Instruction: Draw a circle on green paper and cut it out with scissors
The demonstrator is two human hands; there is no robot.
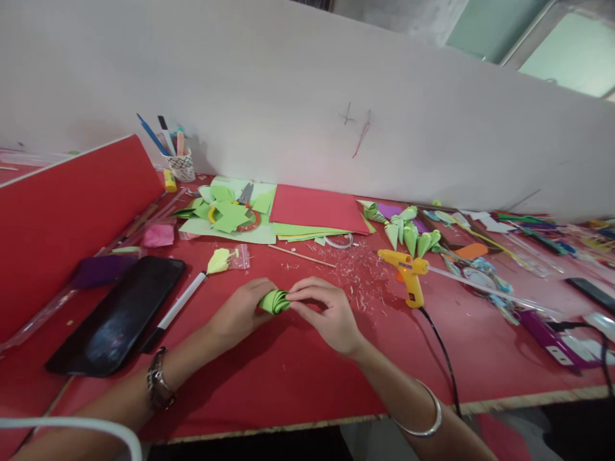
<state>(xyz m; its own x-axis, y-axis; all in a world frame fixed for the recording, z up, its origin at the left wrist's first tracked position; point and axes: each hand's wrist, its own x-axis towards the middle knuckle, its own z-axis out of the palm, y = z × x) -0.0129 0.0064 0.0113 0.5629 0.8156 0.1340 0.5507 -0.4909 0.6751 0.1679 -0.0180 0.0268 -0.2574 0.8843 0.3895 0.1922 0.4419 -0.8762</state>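
Between my two hands is a rolled green paper piece point(274, 301), its layers curled in a spiral and its open end showing. My left hand point(244, 307) is closed around its left side, with the fingertips partly hidden. On the right side, my right hand point(327, 310) pinches the paper's edge between thumb and fingers. Both hands are just above the red tabletop point(288, 384). Beyond them lies a thin wooden stick point(302, 255). A white marker point(182, 301) with a black cap lies left of my left hand.
A yellow glue gun point(407, 272) with a black cord lies right of my hands. Green paper cones point(409, 234) are behind it. Scissors point(246, 194) rest among green scraps near red sheets point(318, 209). A black phone-like slab point(120, 314) and a pen cup point(181, 166) are left.
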